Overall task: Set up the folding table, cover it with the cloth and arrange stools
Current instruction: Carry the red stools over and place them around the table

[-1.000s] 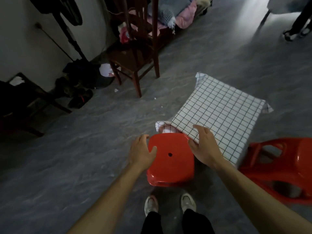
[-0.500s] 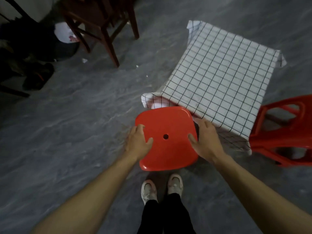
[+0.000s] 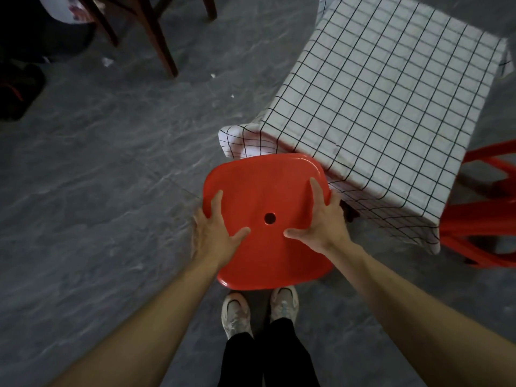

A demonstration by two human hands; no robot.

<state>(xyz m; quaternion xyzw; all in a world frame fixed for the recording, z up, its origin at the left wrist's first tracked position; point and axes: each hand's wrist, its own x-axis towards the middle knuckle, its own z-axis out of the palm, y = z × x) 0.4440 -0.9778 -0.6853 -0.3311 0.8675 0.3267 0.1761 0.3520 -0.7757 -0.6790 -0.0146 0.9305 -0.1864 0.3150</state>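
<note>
Head camera, looking down: grey marbled floor [image 3: 97, 177] fills most of what I see. At upper right the checked cloth [image 3: 391, 107] lies over the desk and hides it entirely, with one corner hanging in loose folds on the near left side and the near edge draping low.

Directly in front of me is the red stool [image 3: 265, 196], seat up, its far right corner just beside the hanging cloth. Whether the two touch I cannot tell, and the seat hides its legs, so I cannot tell if it stands on the floor. A second red stool [image 3: 480, 224] sits at the right edge, partly behind the cloth's near right corner. Dark wooden chair legs [image 3: 159, 37] stand at the top left, well apart from the desk.

My left grip [image 3: 215, 233] clasps the seat's left edge, thumb and forefinger spread on top, the other fingers curled over the rim. My right grip [image 3: 324, 219] clasps the right edge the same way. My pale shoes [image 3: 236, 314] show just under the seat's near edge. A small round hole [image 3: 270, 218] sits mid-seat, between my thumbs.
</note>
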